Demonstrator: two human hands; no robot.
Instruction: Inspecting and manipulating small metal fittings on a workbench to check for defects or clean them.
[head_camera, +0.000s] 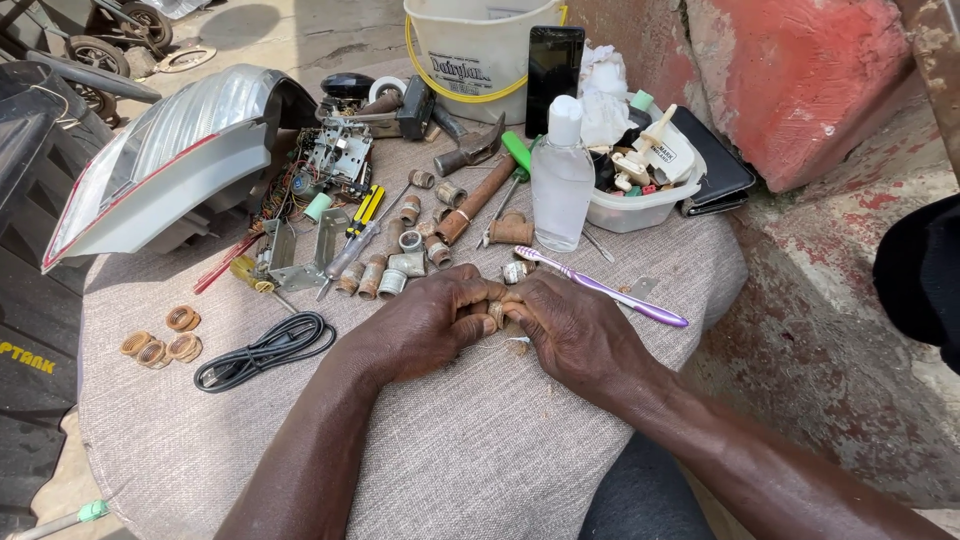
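Both hands meet at the middle of a cloth-covered table (480, 450). My left hand (425, 325) and my right hand (570, 330) are closed together on one small rusty pipe fitting (495, 312), mostly hidden by the fingers. A purple and white toothbrush (605, 288) lies just beyond my right hand. Several more rusty pipe fittings (400, 262) lie just beyond my left hand.
A clear plastic bottle (561, 180), a white tub of odds and ends (640, 205), a white bucket (470, 50), a hammer (475, 150), a screwdriver (360, 235), a black cable (265, 350), brass rings (165, 340) and a vehicle tail lamp (170, 160) crowd the table. A red wall (800, 80) stands at the right.
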